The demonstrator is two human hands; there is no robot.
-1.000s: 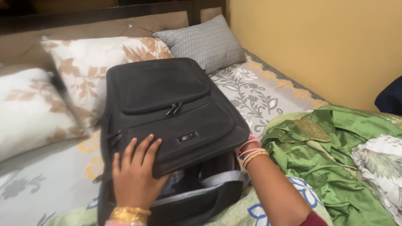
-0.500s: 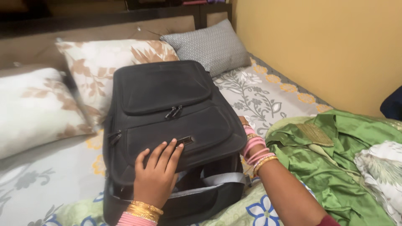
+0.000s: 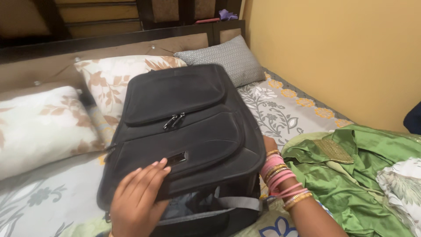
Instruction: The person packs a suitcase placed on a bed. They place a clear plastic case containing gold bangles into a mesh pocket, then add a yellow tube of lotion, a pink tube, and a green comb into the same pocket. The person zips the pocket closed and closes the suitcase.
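The right hand (image 3: 268, 145) is mostly hidden behind the right edge of the black backpack (image 3: 184, 127); whether it grips is impossible to tell. The left hand (image 3: 136, 197), cut off at the wrist by the near frame edge, lies open and flat on the flap. The backpack sits on the bed (image 3: 289, 109), green garment (image 3: 351, 175) to its right.

The black rectangular woven-fabric backpack (image 3: 184, 123) looks matt and slightly coarse, with small metal zip pulls (image 3: 173, 121) that catch light. Beside it, the green satin garment (image 3: 351, 175) shines smoothly. The floral cotton bedsheet (image 3: 285, 109) and grey patterned cloth pillow (image 3: 228, 59) appear matt.
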